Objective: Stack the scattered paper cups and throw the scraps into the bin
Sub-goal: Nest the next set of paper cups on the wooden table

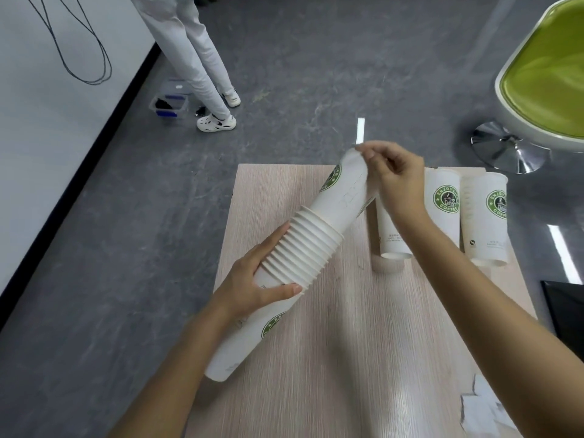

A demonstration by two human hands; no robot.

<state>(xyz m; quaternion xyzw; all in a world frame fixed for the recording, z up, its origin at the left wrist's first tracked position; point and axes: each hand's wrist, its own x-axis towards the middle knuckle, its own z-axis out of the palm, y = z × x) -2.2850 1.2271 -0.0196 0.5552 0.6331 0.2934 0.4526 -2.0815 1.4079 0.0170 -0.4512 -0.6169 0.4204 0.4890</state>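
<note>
Both hands hold a slanted stack of paper cups (303, 245) over the left part of the bench (347, 343).

The left hand (252, 279) has its grip wrapped round the stack at the nested rims, which sit too close together to count. The stack's near end hangs past the left edge. The right hand (395, 175) pinches the far end of the top cup (344, 191) between thumb and fingertips. Three loose cups lie by the far right corner: one (392, 235) behind the right forearm, one (442, 213) just beside it, and one (485, 222) at the right edge. Their round green logos read "ENJOY LIFE" and "COFFEE". Torn paper scraps (480, 409) lie at the near right corner. Bare wood shows between the stack and the scraps. A black object (565, 314) sits off the right edge.
</note>
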